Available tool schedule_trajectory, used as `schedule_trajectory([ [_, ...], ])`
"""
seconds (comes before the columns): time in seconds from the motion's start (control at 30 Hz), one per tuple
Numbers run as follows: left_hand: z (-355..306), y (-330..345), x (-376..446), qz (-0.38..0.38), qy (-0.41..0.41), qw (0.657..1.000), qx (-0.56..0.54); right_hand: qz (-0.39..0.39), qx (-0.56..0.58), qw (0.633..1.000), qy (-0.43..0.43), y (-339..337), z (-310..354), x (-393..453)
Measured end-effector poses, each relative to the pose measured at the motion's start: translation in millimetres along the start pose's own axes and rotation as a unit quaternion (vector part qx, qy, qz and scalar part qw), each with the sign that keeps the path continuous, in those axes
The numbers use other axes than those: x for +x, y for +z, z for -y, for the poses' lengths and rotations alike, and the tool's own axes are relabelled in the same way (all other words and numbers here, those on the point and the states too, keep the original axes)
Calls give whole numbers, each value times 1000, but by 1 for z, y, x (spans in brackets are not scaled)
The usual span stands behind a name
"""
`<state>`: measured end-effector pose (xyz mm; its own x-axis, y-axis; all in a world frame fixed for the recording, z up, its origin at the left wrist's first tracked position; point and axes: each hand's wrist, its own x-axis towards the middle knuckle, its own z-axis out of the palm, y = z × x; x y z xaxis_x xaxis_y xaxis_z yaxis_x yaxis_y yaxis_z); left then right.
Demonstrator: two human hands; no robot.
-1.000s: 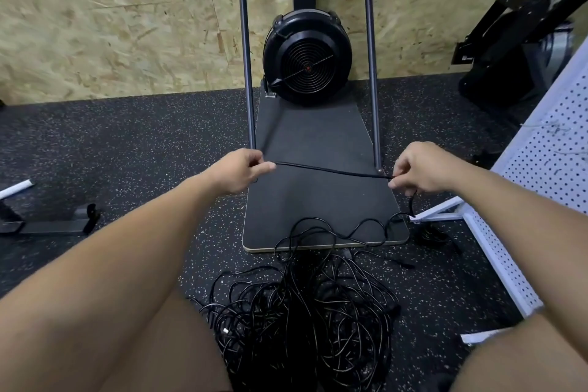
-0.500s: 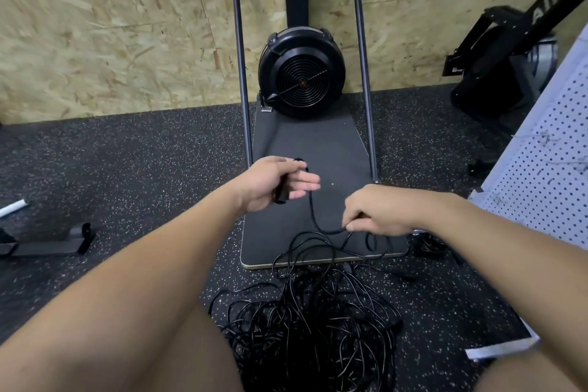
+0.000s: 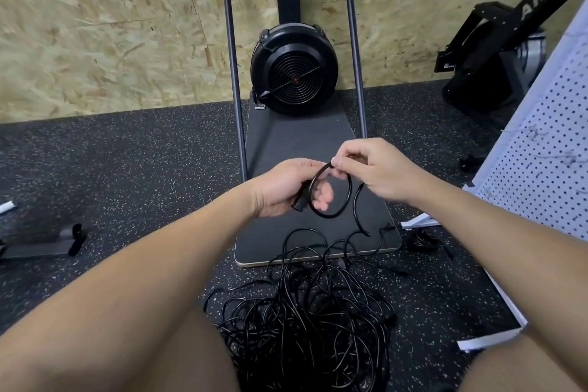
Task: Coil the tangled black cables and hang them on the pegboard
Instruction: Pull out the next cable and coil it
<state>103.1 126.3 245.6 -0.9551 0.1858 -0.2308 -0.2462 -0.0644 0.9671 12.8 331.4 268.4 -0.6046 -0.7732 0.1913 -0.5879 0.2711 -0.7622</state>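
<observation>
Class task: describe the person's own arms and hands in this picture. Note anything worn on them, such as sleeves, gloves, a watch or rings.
Both forearms are bare, with no sleeve in view. The left hand and right hand wear no gloves. No watch, bracelet or ring shows on either wrist or on the fingers that are visible.

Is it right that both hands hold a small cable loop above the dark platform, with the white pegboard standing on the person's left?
Not quite. The head view shows the left hand and right hand holding the cable loop above the platform, but the pegboard stands on the right.
</observation>
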Motion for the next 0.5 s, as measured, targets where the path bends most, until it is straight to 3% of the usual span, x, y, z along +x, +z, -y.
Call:
schedule_trajectory([
  [0.17,-5,1,4,-22,33,999,-36,-103,-10,994,46,7,-4,4],
  [0.27,-5,5,4,-26,75,995,-62,-110,40,987,106,12,-18,11],
  [0.33,-6,6,3,-48,79,994,-64,-68,62,984,150,17,-30,12],
  [0.4,-9,4,3,-76,84,991,-76,31,46,977,204,22,-40,6],
  [0.5,-12,-8,4,-111,87,983,-113,202,-86,954,204,32,-48,-6],
])
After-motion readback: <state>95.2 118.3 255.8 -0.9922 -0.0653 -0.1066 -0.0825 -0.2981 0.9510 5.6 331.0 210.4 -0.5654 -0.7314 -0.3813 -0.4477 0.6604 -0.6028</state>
